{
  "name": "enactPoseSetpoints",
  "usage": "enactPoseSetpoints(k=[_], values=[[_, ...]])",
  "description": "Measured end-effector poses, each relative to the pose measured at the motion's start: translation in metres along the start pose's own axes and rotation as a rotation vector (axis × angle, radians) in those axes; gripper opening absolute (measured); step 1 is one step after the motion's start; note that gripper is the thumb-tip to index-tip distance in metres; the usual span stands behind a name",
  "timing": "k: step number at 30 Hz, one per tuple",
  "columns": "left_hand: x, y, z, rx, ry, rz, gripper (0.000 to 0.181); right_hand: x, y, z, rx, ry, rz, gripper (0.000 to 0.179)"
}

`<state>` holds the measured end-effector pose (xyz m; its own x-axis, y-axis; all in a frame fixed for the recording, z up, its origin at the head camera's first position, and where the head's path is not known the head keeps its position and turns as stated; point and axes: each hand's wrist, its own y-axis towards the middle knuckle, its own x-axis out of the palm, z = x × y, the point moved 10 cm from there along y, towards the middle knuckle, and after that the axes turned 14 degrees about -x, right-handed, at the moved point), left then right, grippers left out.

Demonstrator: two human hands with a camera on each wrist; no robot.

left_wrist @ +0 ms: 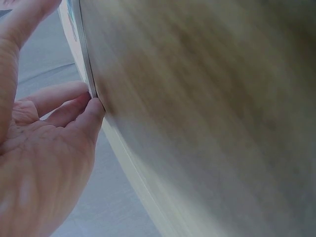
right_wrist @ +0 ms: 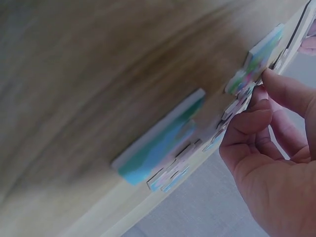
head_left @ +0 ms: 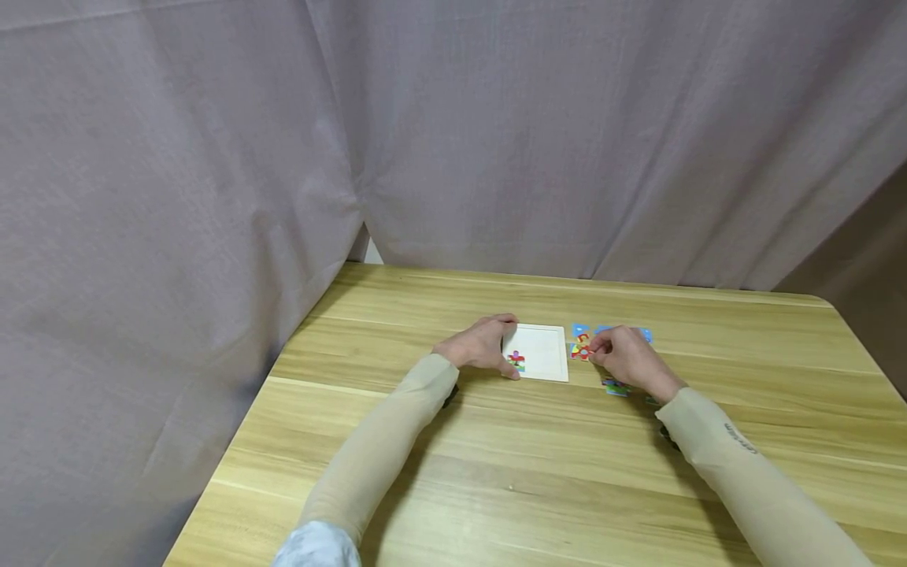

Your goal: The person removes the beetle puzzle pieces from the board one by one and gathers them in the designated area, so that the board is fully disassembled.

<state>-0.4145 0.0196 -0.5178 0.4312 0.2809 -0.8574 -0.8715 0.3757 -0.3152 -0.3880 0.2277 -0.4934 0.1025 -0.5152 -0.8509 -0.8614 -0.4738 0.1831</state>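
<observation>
A white square puzzle tray (head_left: 544, 352) lies on the table, with one jigsaw piece (head_left: 516, 361) showing a red and pink picture in its near left corner. My left hand (head_left: 480, 344) grips the tray's left side, thumb at the near corner and fingers at the far one. In the left wrist view its fingertips (left_wrist: 91, 106) press the tray's edge. Just right of the tray, my right hand (head_left: 629, 356) pinches a red and yellow puzzle piece (head_left: 583, 353) between thumb and forefinger. Its fingertips partly cover that piece.
Loose puzzle pieces lie around and under the right hand: a blue piece (head_left: 580, 329) behind, green ones (head_left: 617, 388) in front. A blue and green piece (right_wrist: 160, 143) lies near in the right wrist view. A grey curtain (head_left: 496, 142) hangs behind the wooden table (head_left: 510, 472).
</observation>
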Motion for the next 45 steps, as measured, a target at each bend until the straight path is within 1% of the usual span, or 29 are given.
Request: enactPoseSetpoints(k=[4, 9, 13, 16, 20, 22, 25, 29, 32, 37, 40, 45], values=[[0.000, 0.000, 0.000, 0.000, -0.003, -0.001, 0.102, 0.000, 0.000, 0.000, 0.007, 0.006, -0.011, 0.004], [0.000, 0.000, 0.001, 0.018, 0.008, 0.001, 0.100, 0.000, 0.000, -0.001, 0.011, -0.002, -0.009, 0.004], [0.001, 0.000, 0.000, 0.016, 0.006, -0.004, 0.100, -0.001, 0.002, -0.008, 0.005, -0.007, 0.009, 0.004], [0.001, 0.000, -0.001, 0.010, -0.001, -0.007, 0.101, 0.002, 0.005, -0.015, 0.011, 0.019, 0.007, 0.007], [0.002, 0.000, -0.002, 0.008, 0.002, -0.006, 0.101, 0.011, 0.010, -0.027, 0.013, 0.053, -0.014, 0.015], [0.002, 0.000, -0.001, 0.012, 0.007, -0.001, 0.100, 0.016, 0.013, -0.034, 0.000, 0.058, -0.026, 0.018], [0.001, 0.001, 0.000, 0.017, 0.025, 0.011, 0.099, 0.024, 0.020, -0.044, -0.029, 0.076, -0.033, 0.019], [0.000, 0.001, 0.001, 0.024, 0.025, 0.016, 0.098, 0.033, 0.029, -0.057, -0.061, 0.079, -0.036, 0.019], [0.000, 0.002, 0.002, 0.033, 0.019, 0.019, 0.095, 0.041, 0.035, -0.063, -0.065, 0.070, -0.061, 0.021], [-0.001, 0.002, 0.004, 0.043, 0.040, 0.031, 0.092, 0.054, 0.040, -0.071, -0.063, 0.074, -0.118, 0.025], [-0.001, 0.002, 0.006, 0.046, 0.045, 0.033, 0.092, 0.059, 0.043, -0.075, -0.065, 0.073, -0.128, 0.023], [-0.001, 0.001, 0.007, 0.058, 0.049, 0.039, 0.091, 0.062, 0.047, -0.082, -0.094, 0.072, -0.126, 0.019]])
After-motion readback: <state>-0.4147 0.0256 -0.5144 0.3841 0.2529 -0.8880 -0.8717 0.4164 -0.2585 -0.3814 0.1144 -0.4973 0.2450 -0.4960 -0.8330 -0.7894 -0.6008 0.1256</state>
